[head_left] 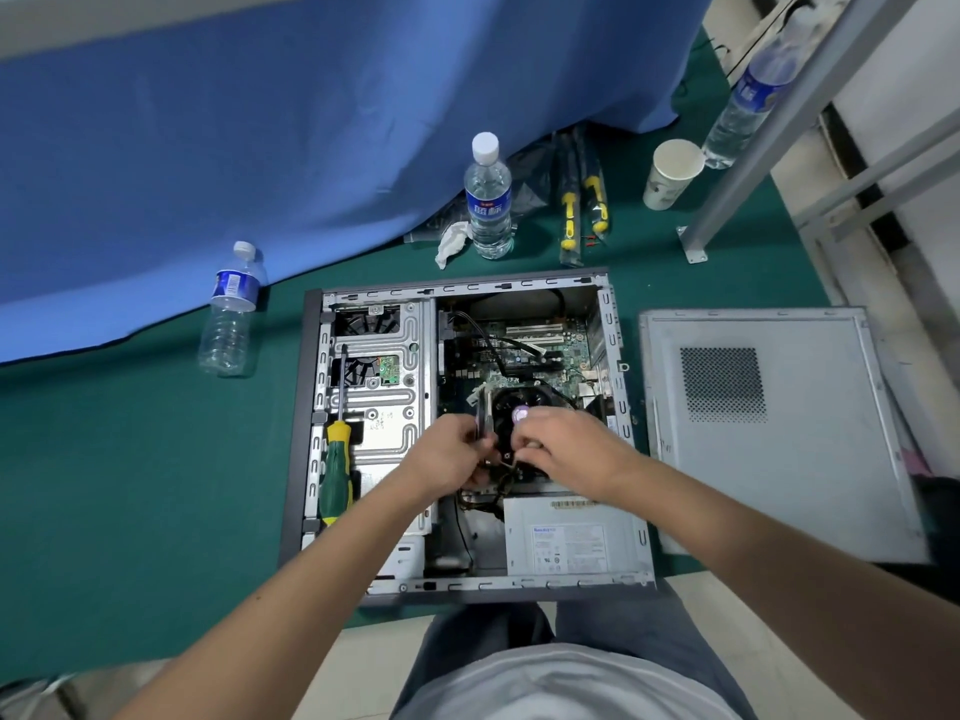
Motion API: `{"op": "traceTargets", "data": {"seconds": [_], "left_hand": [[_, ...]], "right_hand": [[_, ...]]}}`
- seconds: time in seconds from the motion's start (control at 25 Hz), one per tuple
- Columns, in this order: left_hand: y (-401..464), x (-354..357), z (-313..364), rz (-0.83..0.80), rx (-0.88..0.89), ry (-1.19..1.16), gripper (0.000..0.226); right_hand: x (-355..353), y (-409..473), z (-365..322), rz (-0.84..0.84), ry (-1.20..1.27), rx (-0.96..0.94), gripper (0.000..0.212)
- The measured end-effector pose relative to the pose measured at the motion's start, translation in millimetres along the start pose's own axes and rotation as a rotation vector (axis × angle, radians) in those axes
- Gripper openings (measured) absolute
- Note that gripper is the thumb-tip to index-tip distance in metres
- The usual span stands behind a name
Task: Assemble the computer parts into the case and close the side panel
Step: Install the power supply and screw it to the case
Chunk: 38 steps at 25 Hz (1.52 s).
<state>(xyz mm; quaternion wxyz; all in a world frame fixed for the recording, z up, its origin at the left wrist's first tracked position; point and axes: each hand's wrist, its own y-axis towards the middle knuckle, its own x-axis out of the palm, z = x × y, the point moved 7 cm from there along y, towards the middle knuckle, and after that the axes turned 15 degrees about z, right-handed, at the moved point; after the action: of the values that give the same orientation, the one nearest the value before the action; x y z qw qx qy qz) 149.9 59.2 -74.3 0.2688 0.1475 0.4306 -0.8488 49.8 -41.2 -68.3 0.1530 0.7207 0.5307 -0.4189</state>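
The open computer case is laid on its side on the green mat, with the side panel flat just to its right. Over the CPU cooler, a small part is pinched by the left hand. The right hand has its fingers curled at the cooler's edge; what they clamp cannot be told. A green-handled screwdriver rests on the drive cage.

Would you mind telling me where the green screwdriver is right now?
In the head view the screwdriver lies inside the open case, on the metal drive cage along its left side, left of both hands.
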Motion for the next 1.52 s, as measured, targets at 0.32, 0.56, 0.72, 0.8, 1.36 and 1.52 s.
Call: {"op": "traceTargets", "data": {"seconds": [0.32, 0.56, 0.72, 0.8, 1.36, 1.52], "left_hand": [[7.5, -7.4, 19.4, 0.420, 0.658, 1.037, 0.023], [13.3, -2.1, -1.7, 0.437, 0.668, 1.079, 0.028], [16.6, -2.3, -8.1, 0.478, 0.660, 0.954, 0.026], [13.0, -2.5, -9.1, 0.525, 0.674, 0.888, 0.024], [15.5, 53.9, 24.7, 0.037, 0.632, 0.370, 0.016], [13.5, 54.0, 8.7, 0.113, 0.511, 0.260, 0.019]], "right_hand": [[-13.0, -13.7, 16.5, 0.102, -0.558, -0.335, 0.013], [-9.7, -11.4, 24.4, 0.202, -0.560, -0.284, 0.018], [-9.6, -12.1, 26.0, 0.257, -0.551, -0.281, 0.016], [-11.1, -12.6, 24.2, 0.295, -0.539, -0.296, 0.012], [-19.2, -11.8, 28.9, 0.350, -0.324, -0.258, 0.019], [-53.7, 3.3, 31.5, 0.565, -0.098, -0.102, 0.020]]}}
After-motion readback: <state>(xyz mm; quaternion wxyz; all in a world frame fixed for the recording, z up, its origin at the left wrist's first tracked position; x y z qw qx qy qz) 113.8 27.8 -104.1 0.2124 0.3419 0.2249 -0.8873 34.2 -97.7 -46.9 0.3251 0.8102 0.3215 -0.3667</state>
